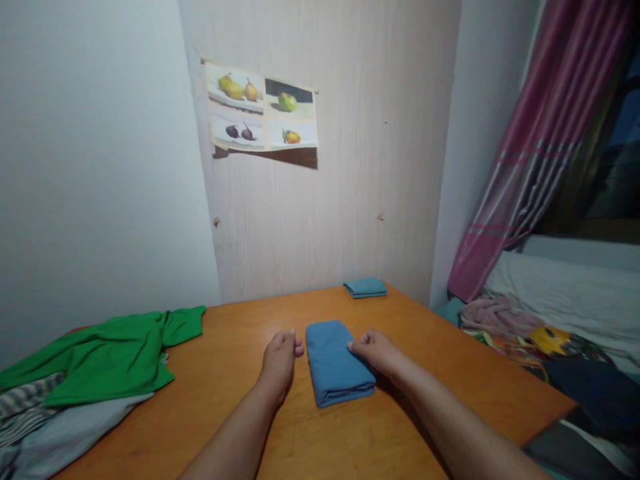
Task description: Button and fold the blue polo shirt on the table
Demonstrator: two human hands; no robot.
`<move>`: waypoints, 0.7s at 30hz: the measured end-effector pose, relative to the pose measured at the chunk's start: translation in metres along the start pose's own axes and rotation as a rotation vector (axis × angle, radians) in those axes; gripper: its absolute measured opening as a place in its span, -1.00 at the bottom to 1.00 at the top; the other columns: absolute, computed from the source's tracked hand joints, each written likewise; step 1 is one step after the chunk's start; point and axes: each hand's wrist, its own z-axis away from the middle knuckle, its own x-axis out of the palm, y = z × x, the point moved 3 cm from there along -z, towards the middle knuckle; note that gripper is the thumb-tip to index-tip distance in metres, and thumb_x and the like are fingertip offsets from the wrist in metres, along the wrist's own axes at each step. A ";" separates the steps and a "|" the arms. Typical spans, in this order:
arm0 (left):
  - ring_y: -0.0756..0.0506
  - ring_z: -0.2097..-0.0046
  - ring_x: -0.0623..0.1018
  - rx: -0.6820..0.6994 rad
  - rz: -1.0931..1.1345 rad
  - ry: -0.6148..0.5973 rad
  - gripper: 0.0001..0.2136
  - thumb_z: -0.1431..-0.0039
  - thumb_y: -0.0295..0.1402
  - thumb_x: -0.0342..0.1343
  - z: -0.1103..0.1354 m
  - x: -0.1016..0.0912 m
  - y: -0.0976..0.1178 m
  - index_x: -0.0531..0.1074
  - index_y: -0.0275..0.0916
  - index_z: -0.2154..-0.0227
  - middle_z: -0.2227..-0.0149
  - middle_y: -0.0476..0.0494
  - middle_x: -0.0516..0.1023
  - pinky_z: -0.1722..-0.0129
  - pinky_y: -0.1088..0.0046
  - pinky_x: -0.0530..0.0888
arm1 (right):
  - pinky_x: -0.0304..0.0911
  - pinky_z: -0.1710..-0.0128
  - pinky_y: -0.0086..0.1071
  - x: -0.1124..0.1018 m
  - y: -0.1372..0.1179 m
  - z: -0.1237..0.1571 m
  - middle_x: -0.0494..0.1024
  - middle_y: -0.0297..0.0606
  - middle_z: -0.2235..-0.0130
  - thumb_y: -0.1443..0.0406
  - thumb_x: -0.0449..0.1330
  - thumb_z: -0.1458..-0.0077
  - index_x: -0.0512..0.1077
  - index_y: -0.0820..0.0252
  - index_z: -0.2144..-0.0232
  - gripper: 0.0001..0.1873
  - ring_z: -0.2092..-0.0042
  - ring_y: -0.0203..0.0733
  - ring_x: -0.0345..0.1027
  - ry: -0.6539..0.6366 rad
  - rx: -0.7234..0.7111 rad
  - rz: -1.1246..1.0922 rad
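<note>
A folded blue garment [337, 363] lies on the orange-brown wooden table in front of me, its layered folds showing along the near edge. Just left of it, with a small gap, is my left hand [280, 363], its fingers curled in and nothing visible in them. My right hand [377, 352] is at the garment's right edge, thumb and fingers pinched together. Its thumb tip touches the cloth there; the fingers' undersides are hidden.
A green T-shirt [120, 353] lies over striped and grey clothes [85, 433] at the table's left. Another folded blue-green cloth [367, 287] rests at the far edge by the wall. Right of the table [450, 360] are piled clothes [500, 317] and a pink curtain [540, 147].
</note>
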 end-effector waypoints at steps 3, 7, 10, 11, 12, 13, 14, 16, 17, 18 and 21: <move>-0.06 0.40 0.51 -0.033 -0.001 -0.060 -0.56 0.04 0.06 0.19 0.008 -0.011 0.009 0.38 -0.29 0.42 0.44 -0.09 0.49 0.29 0.39 0.42 | -0.20 0.63 -0.44 0.004 0.002 0.003 0.17 -0.48 0.73 0.23 0.31 0.11 0.20 0.13 0.68 -0.65 0.65 -0.38 -0.04 -0.124 0.055 -0.078; -0.05 0.36 0.50 -0.057 -0.004 -0.141 -0.60 0.05 0.01 0.23 0.022 -0.047 0.019 0.39 -0.28 0.46 0.45 -0.08 0.48 0.28 0.42 0.43 | -0.18 0.63 -0.46 0.015 -0.012 0.003 0.18 -0.51 0.69 0.37 0.24 0.18 0.20 0.14 0.65 -0.75 0.64 -0.38 -0.02 -0.095 0.007 -0.203; -0.03 0.36 0.49 -0.049 -0.020 -0.093 -0.60 0.05 0.01 0.24 0.027 -0.090 0.023 0.39 -0.28 0.45 0.46 -0.03 0.45 0.25 0.45 0.44 | -0.17 0.62 -0.47 0.031 -0.040 0.006 0.16 -0.52 0.67 0.42 0.21 0.16 0.20 0.14 0.64 -0.76 0.61 -0.38 -0.01 0.043 -0.143 -0.123; -0.03 0.36 0.49 -0.047 -0.034 -0.053 -0.59 0.06 0.02 0.25 0.027 -0.105 0.024 0.40 -0.28 0.44 0.45 -0.03 0.46 0.27 0.46 0.44 | -0.17 0.62 -0.47 0.039 -0.050 0.008 0.15 -0.51 0.66 0.44 0.20 0.13 0.19 0.14 0.63 -0.76 0.60 -0.38 -0.01 0.065 -0.196 -0.072; -0.03 0.33 0.51 -0.052 -0.039 -0.013 -0.57 0.07 0.03 0.25 0.027 -0.118 0.025 0.41 -0.30 0.41 0.41 -0.06 0.49 0.25 0.46 0.45 | -0.18 0.61 -0.47 0.049 -0.060 0.010 0.16 -0.50 0.66 0.45 0.19 0.11 0.20 0.14 0.63 -0.76 0.59 -0.38 0.00 0.068 -0.248 -0.015; -0.04 0.32 0.52 -0.057 -0.043 0.011 -0.55 0.08 0.04 0.25 0.026 -0.128 0.025 0.42 -0.31 0.37 0.38 -0.08 0.51 0.24 0.45 0.45 | -0.18 0.61 -0.47 0.060 -0.069 0.012 0.17 -0.49 0.65 0.47 0.19 0.10 0.21 0.15 0.63 -0.76 0.58 -0.38 0.00 0.062 -0.274 0.008; -0.04 0.31 0.53 -0.057 -0.046 0.037 -0.53 0.08 0.05 0.25 0.024 -0.137 0.025 0.43 -0.31 0.34 0.37 -0.08 0.51 0.24 0.45 0.45 | -0.19 0.61 -0.47 0.073 -0.077 0.014 0.19 -0.48 0.65 0.48 0.20 0.11 0.23 0.15 0.62 -0.76 0.57 -0.37 0.02 0.054 -0.285 0.019; -0.04 0.32 0.52 -0.035 -0.066 0.062 -0.52 0.06 0.08 0.24 0.021 -0.148 0.024 0.42 -0.30 0.34 0.38 -0.07 0.51 0.25 0.44 0.45 | -0.17 0.60 -0.47 0.102 -0.087 0.020 0.26 -0.45 0.63 0.50 0.22 0.12 0.29 0.16 0.61 -0.79 0.55 -0.36 0.08 0.011 -0.325 0.102; -0.04 0.34 0.51 -0.011 -0.092 0.062 -0.53 0.04 0.09 0.21 0.019 -0.150 0.023 0.41 -0.29 0.37 0.40 -0.05 0.49 0.27 0.45 0.44 | -0.16 0.59 -0.47 0.117 -0.090 0.023 0.29 -0.44 0.62 0.50 0.21 0.11 0.31 0.16 0.60 -0.80 0.55 -0.36 0.09 -0.001 -0.357 0.157; -0.04 0.36 0.49 0.020 -0.132 0.050 -0.54 0.01 0.10 0.18 0.018 -0.150 0.022 0.40 -0.28 0.41 0.44 -0.03 0.47 0.30 0.46 0.42 | -0.14 0.59 -0.47 0.132 -0.092 0.026 0.32 -0.43 0.61 0.49 0.21 0.10 0.34 0.15 0.59 -0.82 0.55 -0.36 0.10 -0.023 -0.381 0.209; -0.03 0.44 0.40 0.112 -0.272 -0.002 -0.54 -0.08 0.11 0.10 0.016 -0.146 0.020 0.36 -0.24 0.53 0.54 0.01 0.40 0.41 0.49 0.33 | -0.10 0.58 -0.45 0.169 -0.087 0.036 0.36 -0.41 0.62 0.45 0.22 0.07 0.40 0.15 0.60 -0.84 0.56 -0.33 0.13 -0.124 -0.401 0.318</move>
